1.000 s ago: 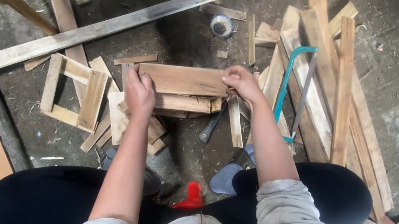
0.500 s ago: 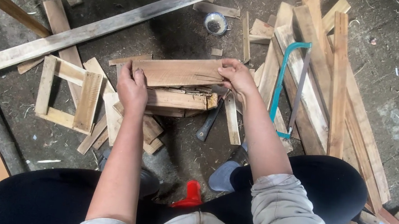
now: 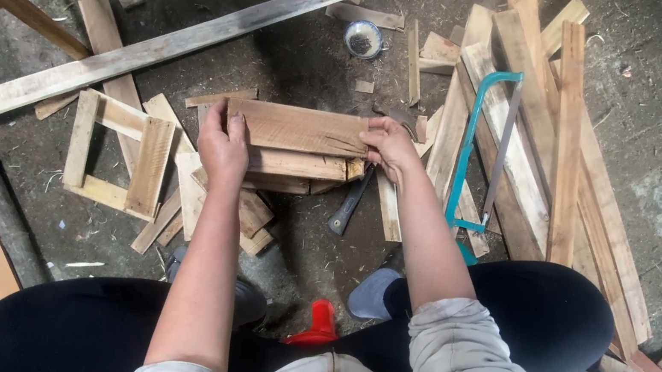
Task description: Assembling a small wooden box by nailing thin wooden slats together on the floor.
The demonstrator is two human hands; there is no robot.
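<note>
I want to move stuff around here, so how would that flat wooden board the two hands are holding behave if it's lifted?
The board is probably stiff: it spans from the left hand to the right hand without sagging. It looks thin, so likely light. Its rough, unfinished face should not slip, but may splinter.

Pale grey sleeves pushed up above the elbows are worn, with black trousers and grey shoes; both forearms are left bare.

We hold short board [image 3: 300,128] between left hand [image 3: 223,145] and right hand [image 3: 389,144], atop stacked boards [image 3: 299,164]. Square frame [image 3: 116,151] left of it. Hacksaw [image 3: 482,151] right, on plank pile [image 3: 545,138]. Long plank [image 3: 170,42] behind. Hammer [image 3: 349,201] just beside stack.
</note>
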